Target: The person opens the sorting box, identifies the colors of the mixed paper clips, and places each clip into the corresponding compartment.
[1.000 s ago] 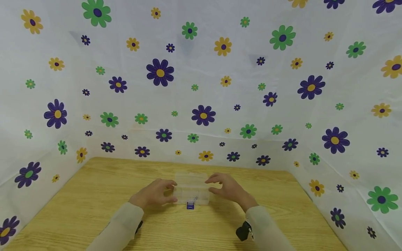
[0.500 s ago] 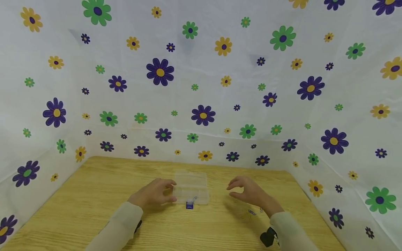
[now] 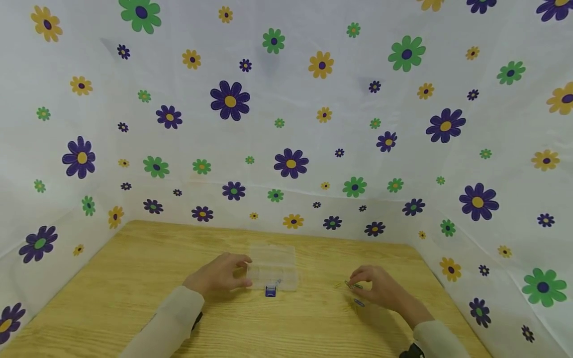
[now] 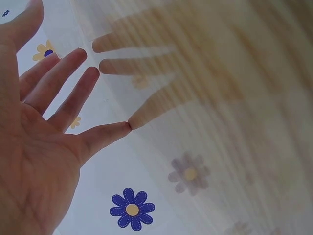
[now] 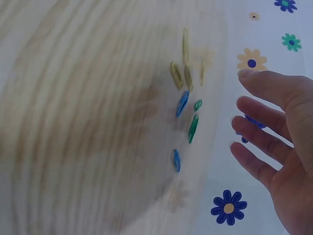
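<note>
A clear plastic box (image 3: 286,284), its lid (image 3: 273,253) raised at the back, stands on the table with a blue latch (image 3: 270,292) at its front. Something small and bluish (image 3: 278,282) shows inside. At the box's left side my left hand (image 3: 219,273) keeps its thumb and fingertips right at the edge; its fingers look spread in the left wrist view. My right hand (image 3: 378,289) is low over several paper clips, fingertips right by a green clip (image 3: 358,286). The right wrist view shows its fingers apart, with yellow clips (image 5: 176,75), blue clips (image 5: 182,104) and green clips (image 5: 193,129).
The wooden table (image 3: 286,328) is enclosed at the back and sides by a white flowered sheet (image 3: 286,139). A blue paper clip (image 3: 359,302) lies in front of my right fingertips.
My right hand has left the box's right side and moved right and down to the paper clips, uncovering them. My left hand has stayed at the box.
</note>
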Available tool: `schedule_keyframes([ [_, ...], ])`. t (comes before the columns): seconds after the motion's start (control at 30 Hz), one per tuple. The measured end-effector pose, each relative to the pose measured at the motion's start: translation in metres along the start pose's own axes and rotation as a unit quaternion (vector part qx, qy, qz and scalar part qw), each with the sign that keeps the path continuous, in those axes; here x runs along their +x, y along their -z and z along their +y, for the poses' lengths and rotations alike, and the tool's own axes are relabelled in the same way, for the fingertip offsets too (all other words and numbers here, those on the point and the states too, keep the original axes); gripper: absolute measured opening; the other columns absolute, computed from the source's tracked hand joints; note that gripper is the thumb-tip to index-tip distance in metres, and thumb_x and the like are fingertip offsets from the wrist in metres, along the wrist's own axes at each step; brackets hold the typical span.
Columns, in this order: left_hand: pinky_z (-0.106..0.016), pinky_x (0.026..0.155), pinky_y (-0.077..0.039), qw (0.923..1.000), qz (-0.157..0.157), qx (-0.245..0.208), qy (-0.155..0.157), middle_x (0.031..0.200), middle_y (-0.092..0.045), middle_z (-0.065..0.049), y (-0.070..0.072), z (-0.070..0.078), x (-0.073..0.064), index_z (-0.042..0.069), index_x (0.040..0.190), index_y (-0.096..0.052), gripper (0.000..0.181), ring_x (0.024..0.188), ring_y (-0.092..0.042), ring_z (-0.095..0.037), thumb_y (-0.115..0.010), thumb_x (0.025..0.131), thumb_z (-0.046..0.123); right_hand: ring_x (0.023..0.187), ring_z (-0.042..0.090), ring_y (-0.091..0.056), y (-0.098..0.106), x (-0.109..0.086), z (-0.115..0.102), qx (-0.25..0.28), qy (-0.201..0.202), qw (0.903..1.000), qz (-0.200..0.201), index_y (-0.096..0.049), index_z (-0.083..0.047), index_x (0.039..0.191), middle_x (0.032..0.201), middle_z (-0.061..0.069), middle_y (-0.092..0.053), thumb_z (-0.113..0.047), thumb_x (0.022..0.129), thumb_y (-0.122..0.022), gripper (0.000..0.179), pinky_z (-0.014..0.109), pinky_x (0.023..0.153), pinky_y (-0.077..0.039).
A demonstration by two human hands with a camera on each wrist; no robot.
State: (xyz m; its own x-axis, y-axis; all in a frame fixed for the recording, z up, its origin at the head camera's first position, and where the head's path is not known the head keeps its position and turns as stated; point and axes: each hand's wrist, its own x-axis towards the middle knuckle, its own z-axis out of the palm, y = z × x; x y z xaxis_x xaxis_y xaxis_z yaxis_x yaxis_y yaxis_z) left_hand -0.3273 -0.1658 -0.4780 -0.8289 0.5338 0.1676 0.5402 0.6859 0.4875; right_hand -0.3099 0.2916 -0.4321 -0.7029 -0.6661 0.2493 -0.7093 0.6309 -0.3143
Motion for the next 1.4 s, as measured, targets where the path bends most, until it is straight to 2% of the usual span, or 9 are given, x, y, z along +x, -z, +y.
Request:
schedule_keyframes([
  [0.17,-0.06,0.111,-0.047,0.9999,-0.001,-0.003,0.017,0.132,-0.07,-0.016,0.0,0.001,-0.001,0.004,0.137,-0.061,0.064,0.124,-0.065,-0.036,-0.074,0.093,0.047,0.091,0.02,-0.072,-0.002,-0.012,0.005,0.006,0.004,1.0,-0.002,-0.081,-0.01,0.099,0.101,0.006,-0.076,-0.012,0.091,-0.077,0.009,0.036,0.071,-0.059],
  [0.33,-0.06,0.112,-0.046,0.9995,0.0,-0.007,0.03,0.133,-0.07,-0.016,0.0,0.001,-0.002,0.005,0.137,-0.061,0.064,0.125,-0.063,-0.037,-0.075,0.092,0.047,0.091,0.018,-0.072,-0.007,-0.019,0.011,0.006,0.0,1.0,-0.007,-0.082,-0.01,0.096,0.1,0.005,-0.076,-0.012,0.088,-0.08,0.009,0.033,0.074,-0.06],
  [0.43,-0.06,0.112,-0.045,0.9994,0.0,-0.009,0.033,0.133,-0.07,-0.016,0.001,0.001,-0.002,0.005,0.137,-0.061,0.063,0.125,-0.063,-0.037,-0.075,0.092,0.047,0.092,0.018,-0.072,-0.01,-0.021,0.015,0.01,-0.017,0.9996,-0.02,-0.082,-0.012,0.096,0.101,0.004,-0.076,-0.015,0.088,-0.081,0.008,0.032,0.077,-0.061],
  [0.57,-0.06,0.112,-0.045,0.9993,-0.002,-0.01,0.036,0.133,-0.07,-0.015,0.0,0.0,-0.001,0.006,0.138,-0.061,0.063,0.125,-0.063,-0.036,-0.075,0.092,0.047,0.09,0.015,-0.07,-0.014,-0.022,0.018,0.019,-0.033,0.9986,-0.036,-0.082,-0.014,0.094,0.101,0.003,-0.075,-0.015,0.088,-0.081,0.006,0.031,0.074,-0.06],
  [0.87,-0.058,0.112,-0.046,0.9991,-0.001,-0.009,0.041,0.131,-0.071,-0.013,-0.002,-0.001,-0.001,0.009,0.137,-0.062,0.06,0.124,-0.063,-0.034,-0.076,0.092,0.046,0.087,0.018,-0.071,-0.016,-0.021,0.017,-0.016,-0.006,0.9995,-0.028,-0.081,-0.013,0.087,0.097,0.004,-0.074,-0.009,0.084,-0.083,0.006,0.03,0.076,-0.06],
  [1.0,-0.059,0.112,-0.046,0.9987,0.001,-0.012,0.049,0.132,-0.07,-0.013,-0.002,0.001,-0.002,0.009,0.138,-0.062,0.06,0.126,-0.062,-0.035,-0.077,0.091,0.043,0.086,0.013,-0.069,-0.017,-0.02,0.019,-0.026,-0.013,0.9991,-0.032,-0.08,-0.014,0.087,0.097,0.002,-0.073,-0.008,0.085,-0.081,0.006,0.028,0.075,-0.06],
  [1.07,-0.058,0.113,-0.046,0.9986,0.0,-0.014,0.051,0.133,-0.07,-0.012,-0.002,0.001,-0.001,0.009,0.138,-0.062,0.06,0.126,-0.062,-0.034,-0.077,0.091,0.043,0.085,0.012,-0.068,-0.017,-0.02,0.019,-0.027,-0.017,0.9988,-0.037,-0.08,-0.015,0.087,0.096,0.001,-0.072,-0.008,0.086,-0.081,0.007,0.027,0.074,-0.059],
  [1.3,-0.057,0.11,-0.048,0.9998,-0.004,-0.004,0.021,0.128,-0.071,-0.014,-0.001,0.0,0.0,0.005,0.138,-0.061,0.062,0.123,-0.064,-0.035,-0.076,0.093,0.043,0.08,0.006,-0.065,-0.017,-0.022,0.017,-0.05,-0.049,0.9964,-0.047,-0.077,-0.017,0.083,0.093,-0.005,-0.069,-0.011,0.085,-0.081,0.008,0.025,0.07,-0.058],
  [1.4,-0.058,0.11,-0.048,0.9997,-0.003,-0.003,0.024,0.128,-0.071,-0.015,0.0,0.001,-0.001,0.003,0.138,-0.061,0.062,0.123,-0.064,-0.036,-0.076,0.093,0.044,0.077,0.004,-0.062,-0.018,-0.021,0.017,-0.06,-0.059,0.9953,-0.048,-0.076,-0.017,0.081,0.092,-0.006,-0.068,-0.012,0.086,-0.081,0.009,0.023,0.068,-0.056],
])
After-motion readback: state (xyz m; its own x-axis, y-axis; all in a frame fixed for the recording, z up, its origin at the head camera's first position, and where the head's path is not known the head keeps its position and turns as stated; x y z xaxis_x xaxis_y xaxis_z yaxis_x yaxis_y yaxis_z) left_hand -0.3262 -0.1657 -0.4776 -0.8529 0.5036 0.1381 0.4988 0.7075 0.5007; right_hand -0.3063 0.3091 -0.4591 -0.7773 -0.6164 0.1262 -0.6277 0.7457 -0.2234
